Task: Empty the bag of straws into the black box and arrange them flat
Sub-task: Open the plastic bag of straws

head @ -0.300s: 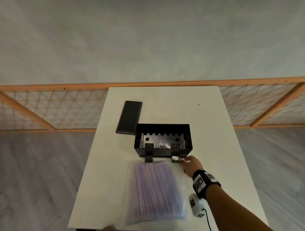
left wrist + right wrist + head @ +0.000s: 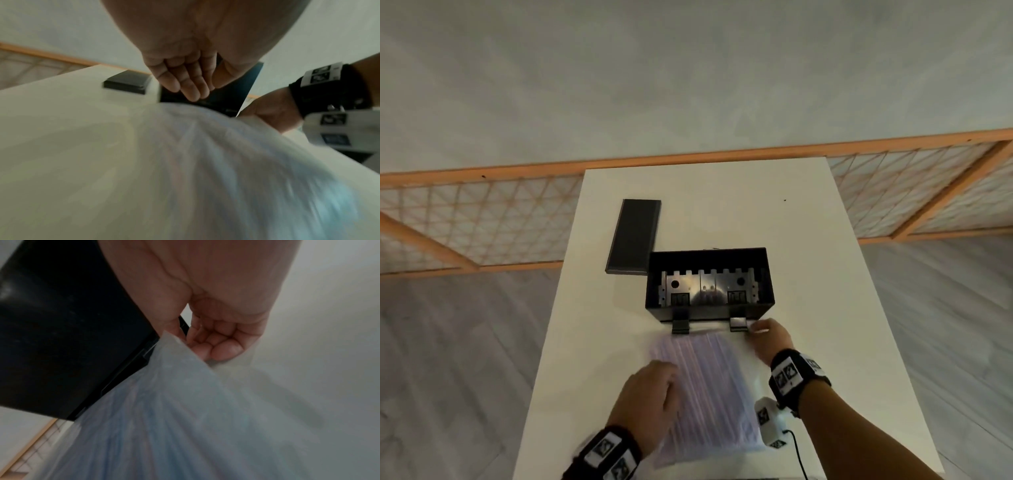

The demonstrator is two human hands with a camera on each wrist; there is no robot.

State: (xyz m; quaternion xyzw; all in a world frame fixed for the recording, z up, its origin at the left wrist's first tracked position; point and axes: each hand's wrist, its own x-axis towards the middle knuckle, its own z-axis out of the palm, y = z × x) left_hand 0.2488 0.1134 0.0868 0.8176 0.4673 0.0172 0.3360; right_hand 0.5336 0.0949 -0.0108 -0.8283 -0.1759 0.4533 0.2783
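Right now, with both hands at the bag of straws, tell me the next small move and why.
Probably lift the bag of straws by its far corner, which the right hand pinches, while the left hand grips its left side. The bag lies flat on the table, full, and the black box stands open with no straws inside.

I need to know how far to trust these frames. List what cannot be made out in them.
- Clear plastic bag of pale purple straws: motion blur in both wrist views hides the single straws; no count possible.
- Bag's mouth: in the head view the right hand covers its corner; open or sealed, unclear.
- Open black box: the left hand hides much of it in the left wrist view.
- Left hand's contact with the bag: unclear.
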